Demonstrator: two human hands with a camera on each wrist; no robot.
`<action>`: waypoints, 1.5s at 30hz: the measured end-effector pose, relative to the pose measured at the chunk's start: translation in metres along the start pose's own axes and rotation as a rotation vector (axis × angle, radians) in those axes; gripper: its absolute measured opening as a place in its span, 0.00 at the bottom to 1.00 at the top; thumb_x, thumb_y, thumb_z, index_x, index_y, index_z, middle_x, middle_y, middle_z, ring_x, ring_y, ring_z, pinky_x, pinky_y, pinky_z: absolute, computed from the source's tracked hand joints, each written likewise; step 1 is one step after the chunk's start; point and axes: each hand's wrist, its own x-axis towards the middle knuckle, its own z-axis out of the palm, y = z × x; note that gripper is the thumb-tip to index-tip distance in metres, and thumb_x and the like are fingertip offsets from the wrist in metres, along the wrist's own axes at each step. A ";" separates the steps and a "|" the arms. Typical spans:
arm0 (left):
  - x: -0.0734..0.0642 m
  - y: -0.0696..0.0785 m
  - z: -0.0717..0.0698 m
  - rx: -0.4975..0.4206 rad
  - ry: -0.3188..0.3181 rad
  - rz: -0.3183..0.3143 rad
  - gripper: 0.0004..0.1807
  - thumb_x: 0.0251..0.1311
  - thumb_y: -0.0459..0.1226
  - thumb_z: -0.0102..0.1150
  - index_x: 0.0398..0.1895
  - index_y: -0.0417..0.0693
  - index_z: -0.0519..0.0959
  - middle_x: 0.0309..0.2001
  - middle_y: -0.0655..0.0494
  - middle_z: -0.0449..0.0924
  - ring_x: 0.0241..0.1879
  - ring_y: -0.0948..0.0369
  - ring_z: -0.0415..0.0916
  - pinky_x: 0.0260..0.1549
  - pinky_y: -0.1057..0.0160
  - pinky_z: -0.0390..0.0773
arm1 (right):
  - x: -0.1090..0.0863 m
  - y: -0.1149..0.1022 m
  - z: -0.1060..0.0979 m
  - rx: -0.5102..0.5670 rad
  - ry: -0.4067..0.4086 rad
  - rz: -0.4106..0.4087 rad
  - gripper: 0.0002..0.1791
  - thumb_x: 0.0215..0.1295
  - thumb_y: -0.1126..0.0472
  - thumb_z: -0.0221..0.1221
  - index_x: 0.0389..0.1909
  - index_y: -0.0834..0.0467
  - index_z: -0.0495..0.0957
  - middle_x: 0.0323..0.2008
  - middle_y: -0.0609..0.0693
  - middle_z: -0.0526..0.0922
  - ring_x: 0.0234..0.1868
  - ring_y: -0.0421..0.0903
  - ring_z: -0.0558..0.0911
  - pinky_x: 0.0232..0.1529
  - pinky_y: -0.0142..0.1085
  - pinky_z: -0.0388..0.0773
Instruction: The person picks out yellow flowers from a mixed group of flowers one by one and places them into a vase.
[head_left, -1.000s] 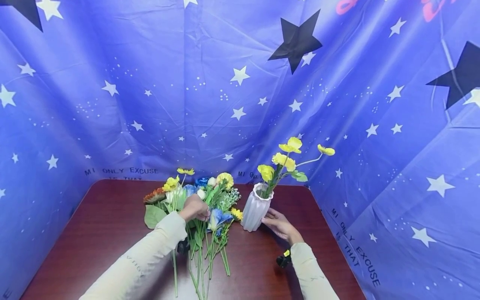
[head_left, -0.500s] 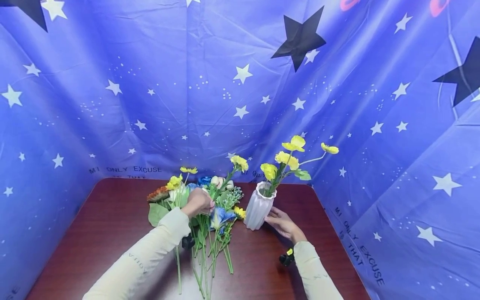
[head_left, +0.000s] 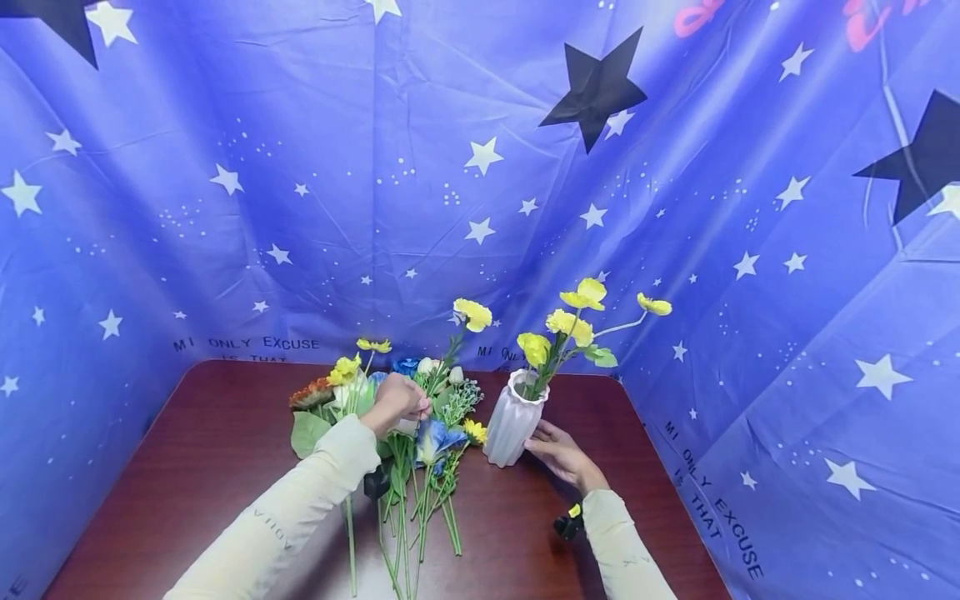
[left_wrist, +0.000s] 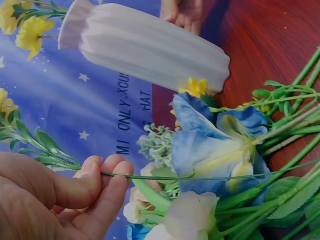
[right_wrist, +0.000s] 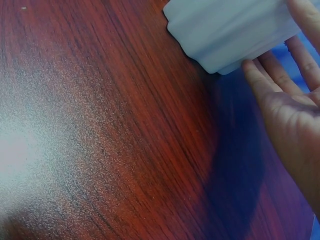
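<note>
My left hand (head_left: 401, 398) pinches the thin green stem (left_wrist: 145, 177) of a yellow flower (head_left: 474, 315) between thumb and fingers. That flower's head stands raised above the other artificial flowers lying on the table. A pale ribbed vase (head_left: 516, 421) stands to the right, with several yellow flowers (head_left: 570, 325) in its mouth. My right hand (head_left: 562, 454) touches the vase's lower right side, its fingers mostly straight. In the right wrist view, the fingers (right_wrist: 277, 75) reach along the vase's base. Part of the held stem runs in front of a blue flower (left_wrist: 215, 150).
The pile includes an orange flower (head_left: 311, 393), a small yellow flower (head_left: 475, 431) and white blooms (left_wrist: 187, 215); its stems (head_left: 405, 533) point toward the front edge. All lie on a dark red wooden table (head_left: 240, 450). A blue star-printed cloth (head_left: 337, 208) hangs around it.
My left hand has lifted the yellow flower out of the pile, so its head stands higher, then shifted slightly left. My right hand stays at the vase.
</note>
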 end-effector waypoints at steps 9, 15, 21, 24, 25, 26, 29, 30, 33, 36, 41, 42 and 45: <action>-0.003 0.012 0.000 -0.001 -0.025 0.021 0.06 0.65 0.25 0.61 0.39 0.28 0.85 0.27 0.42 0.88 0.29 0.52 0.89 0.38 0.57 0.91 | 0.000 0.000 0.001 -0.021 0.001 0.005 0.40 0.73 0.76 0.49 0.77 0.75 0.37 0.73 0.69 0.60 0.60 0.34 0.76 0.65 0.27 0.76; -0.002 0.025 0.001 -0.059 -0.047 0.026 0.07 0.65 0.27 0.63 0.42 0.29 0.84 0.30 0.42 0.89 0.27 0.57 0.88 0.26 0.68 0.88 | -0.001 -0.001 0.001 -0.023 0.003 0.008 0.40 0.73 0.75 0.49 0.78 0.74 0.37 0.75 0.73 0.56 0.60 0.34 0.76 0.65 0.27 0.76; -0.004 0.037 0.003 -0.139 -0.084 0.036 0.07 0.64 0.25 0.63 0.43 0.28 0.83 0.33 0.40 0.90 0.27 0.58 0.88 0.30 0.65 0.89 | -0.001 -0.001 0.001 -0.023 0.003 0.001 0.40 0.73 0.76 0.49 0.77 0.75 0.37 0.73 0.71 0.58 0.59 0.34 0.76 0.64 0.27 0.76; -0.007 0.044 0.003 -0.162 -0.100 0.036 0.08 0.64 0.25 0.63 0.44 0.28 0.83 0.32 0.41 0.89 0.26 0.59 0.87 0.32 0.64 0.90 | 0.000 -0.001 0.002 -0.025 0.001 0.005 0.41 0.73 0.76 0.49 0.77 0.75 0.37 0.75 0.75 0.54 0.60 0.35 0.76 0.65 0.27 0.76; -0.008 0.046 0.003 -0.163 -0.103 0.038 0.08 0.64 0.25 0.63 0.45 0.28 0.84 0.33 0.41 0.89 0.25 0.60 0.87 0.34 0.63 0.90 | 0.000 -0.001 0.001 -0.023 -0.001 0.008 0.41 0.72 0.76 0.49 0.77 0.75 0.36 0.75 0.76 0.52 0.61 0.36 0.76 0.65 0.27 0.76; -0.008 0.048 0.003 -0.167 -0.105 0.039 0.09 0.64 0.25 0.64 0.45 0.28 0.83 0.34 0.40 0.89 0.26 0.59 0.87 0.34 0.63 0.90 | 0.000 -0.001 0.002 -0.023 0.002 0.012 0.41 0.72 0.76 0.50 0.78 0.74 0.36 0.75 0.77 0.50 0.61 0.36 0.75 0.65 0.27 0.76; -0.010 0.054 0.005 -0.178 -0.108 0.048 0.10 0.64 0.25 0.64 0.46 0.27 0.83 0.36 0.38 0.89 0.29 0.55 0.89 0.35 0.63 0.90 | -0.001 -0.001 0.002 -0.021 0.007 0.023 0.41 0.73 0.75 0.50 0.78 0.74 0.36 0.76 0.78 0.47 0.61 0.36 0.75 0.65 0.26 0.76; -0.010 0.056 0.005 -0.182 -0.106 0.050 0.10 0.63 0.25 0.64 0.46 0.27 0.83 0.37 0.37 0.89 0.30 0.54 0.89 0.36 0.63 0.90 | -0.001 -0.001 0.002 -0.023 0.009 0.024 0.42 0.73 0.75 0.50 0.78 0.74 0.36 0.76 0.78 0.46 0.61 0.36 0.75 0.64 0.26 0.76; -0.012 0.062 0.005 -0.187 -0.111 0.062 0.09 0.63 0.25 0.64 0.45 0.27 0.84 0.40 0.36 0.89 0.31 0.55 0.89 0.35 0.64 0.90 | 0.000 -0.002 0.002 -0.025 0.014 0.022 0.41 0.73 0.75 0.49 0.78 0.74 0.36 0.76 0.78 0.47 0.60 0.35 0.75 0.64 0.26 0.76; -0.014 0.067 0.004 -0.193 -0.123 0.068 0.09 0.64 0.25 0.63 0.46 0.28 0.84 0.43 0.36 0.88 0.28 0.59 0.88 0.34 0.66 0.90 | -0.001 -0.001 0.003 -0.028 0.014 0.019 0.41 0.73 0.75 0.50 0.78 0.74 0.37 0.76 0.77 0.48 0.60 0.35 0.75 0.65 0.26 0.76; -0.015 0.078 -0.001 -0.196 -0.141 0.093 0.11 0.64 0.25 0.63 0.49 0.29 0.84 0.43 0.39 0.89 0.36 0.54 0.90 0.37 0.66 0.90 | 0.000 -0.001 0.002 -0.036 0.009 0.018 0.41 0.74 0.74 0.50 0.78 0.75 0.37 0.76 0.77 0.47 0.63 0.38 0.74 0.65 0.27 0.75; -0.015 0.080 -0.002 -0.192 -0.146 0.104 0.12 0.64 0.25 0.63 0.49 0.29 0.84 0.43 0.40 0.89 0.38 0.53 0.90 0.39 0.65 0.90 | 0.001 -0.001 0.002 -0.034 0.009 0.020 0.41 0.73 0.74 0.50 0.78 0.75 0.37 0.76 0.78 0.47 0.63 0.38 0.74 0.66 0.27 0.75; -0.016 0.089 -0.004 -0.196 -0.162 0.129 0.12 0.65 0.25 0.63 0.50 0.30 0.84 0.43 0.40 0.89 0.39 0.54 0.90 0.46 0.61 0.89 | 0.000 -0.002 0.001 -0.031 0.010 0.023 0.41 0.73 0.75 0.50 0.77 0.75 0.37 0.76 0.78 0.47 0.62 0.37 0.74 0.65 0.26 0.76</action>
